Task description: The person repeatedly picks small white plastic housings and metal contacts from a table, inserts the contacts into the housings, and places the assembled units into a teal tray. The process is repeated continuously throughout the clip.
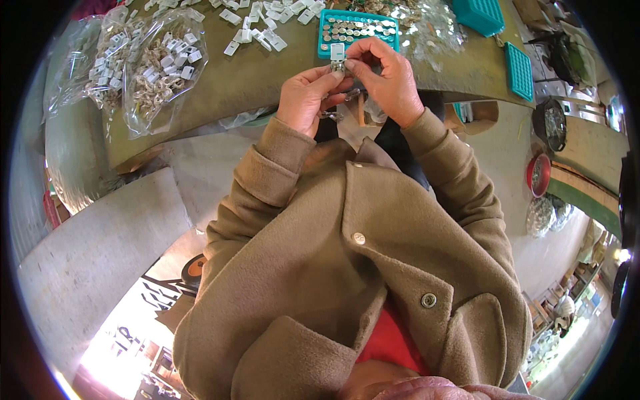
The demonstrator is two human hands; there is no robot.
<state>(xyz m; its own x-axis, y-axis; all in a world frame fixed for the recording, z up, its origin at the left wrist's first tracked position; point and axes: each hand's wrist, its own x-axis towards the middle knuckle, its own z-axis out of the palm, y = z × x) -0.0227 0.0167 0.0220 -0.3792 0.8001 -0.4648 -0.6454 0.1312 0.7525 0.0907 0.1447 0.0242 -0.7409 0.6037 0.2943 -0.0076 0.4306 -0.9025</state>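
Close to the table's front edge, my left hand (303,99) and my right hand (393,79) come together around a small white plastic case (338,51) with a metallic lower part. My left fingers pinch its lower end. The thumb and forefinger of my right hand close on its right side; the exact grip there is too small to make out. Just behind the case lies a teal tray (325,44) with rows of small round silvery pieces. Many similar white cases (270,33) are scattered on the table to the left of the tray.
Two clear plastic bags at the left hold white cases and beige cords, the nearer bag (167,73) by the table's edge. Clear small parts (427,33) lie right of the tray. Teal trays stand at the right, one (519,72) on the table (247,73) corner.
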